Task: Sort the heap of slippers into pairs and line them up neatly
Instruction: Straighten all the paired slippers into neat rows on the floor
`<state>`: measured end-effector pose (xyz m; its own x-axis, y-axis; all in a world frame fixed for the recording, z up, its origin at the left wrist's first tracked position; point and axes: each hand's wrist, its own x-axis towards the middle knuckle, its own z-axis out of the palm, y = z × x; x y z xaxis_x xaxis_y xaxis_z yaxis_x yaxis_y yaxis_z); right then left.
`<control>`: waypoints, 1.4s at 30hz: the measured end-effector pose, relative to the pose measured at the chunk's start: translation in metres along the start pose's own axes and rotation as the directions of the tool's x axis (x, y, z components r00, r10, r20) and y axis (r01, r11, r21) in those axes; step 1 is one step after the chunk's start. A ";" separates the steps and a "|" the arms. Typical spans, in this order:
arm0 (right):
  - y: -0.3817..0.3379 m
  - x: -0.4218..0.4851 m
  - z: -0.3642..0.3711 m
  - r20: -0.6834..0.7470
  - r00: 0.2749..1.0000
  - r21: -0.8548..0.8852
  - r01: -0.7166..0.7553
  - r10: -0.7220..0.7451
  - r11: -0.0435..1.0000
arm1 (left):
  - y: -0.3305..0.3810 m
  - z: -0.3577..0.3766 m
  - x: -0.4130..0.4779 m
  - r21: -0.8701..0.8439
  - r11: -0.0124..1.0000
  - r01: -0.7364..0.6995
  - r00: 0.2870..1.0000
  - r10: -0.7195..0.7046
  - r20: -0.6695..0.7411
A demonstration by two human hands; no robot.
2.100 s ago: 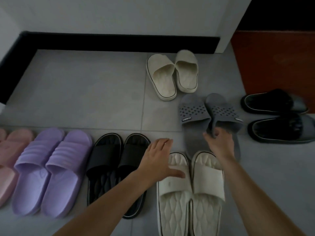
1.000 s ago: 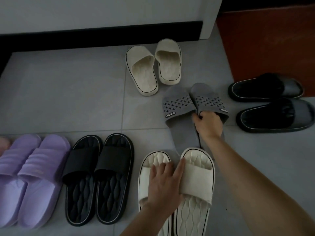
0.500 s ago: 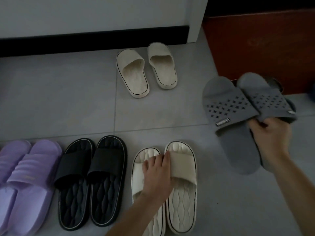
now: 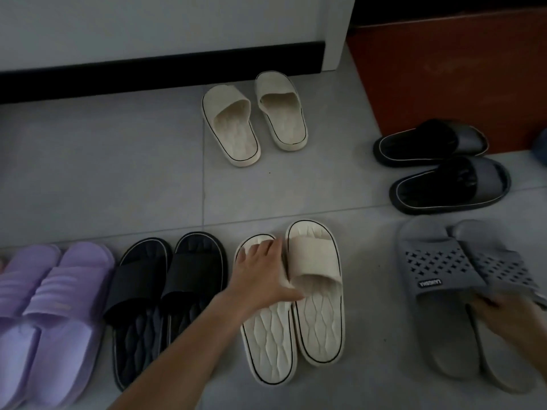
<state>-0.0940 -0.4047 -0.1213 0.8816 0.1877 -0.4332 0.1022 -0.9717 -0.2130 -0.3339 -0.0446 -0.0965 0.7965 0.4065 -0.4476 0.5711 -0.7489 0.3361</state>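
1. Four pairs are lying in a row along the near floor, from left to right: the purple pair, the black pair, the white pair and the grey pair.
2. The left hand is resting flat on the strap of the white pair's left slipper. Its fingers are lying straight and its thumb is reaching toward the right slipper's strap, clasping nothing.
3. The right hand, blurred, is gripping the grey pair where its two slippers meet, with fingers curled.
4. The grey pair is sitting at the row's right end, apart from the white pair. I cannot tell whether it is touching the floor.
5. A cream pair is lying near the wall, and a dark pair is lying sideways at far right.
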 end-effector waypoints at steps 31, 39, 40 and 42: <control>-0.241 -0.046 0.066 0.274 0.678 -0.055 0.719 -0.682 0.693 | -0.039 0.002 0.004 0.048 0.997 -0.061 0.992 0.066 -0.109; -0.244 -0.044 0.066 0.305 0.669 -0.061 0.724 -0.678 0.687 | -0.040 -0.001 0.003 0.021 0.999 -0.043 0.997 0.045 -0.060; -0.245 -0.044 0.066 0.309 0.669 -0.063 0.723 -0.676 0.688 | -0.040 -0.001 0.002 0.020 0.999 -0.043 0.997 0.044 -0.058; -0.245 -0.045 0.067 0.309 0.666 -0.066 0.727 -0.679 0.683 | -0.040 -0.002 0.002 0.017 0.999 -0.046 0.998 0.047 -0.050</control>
<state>-0.1899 -0.1652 -0.1079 0.3750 0.8292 -0.4144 0.7414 -0.5366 -0.4029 -0.3547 -0.0131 -0.1092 0.8315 0.3963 -0.3893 0.5301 -0.7758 0.3424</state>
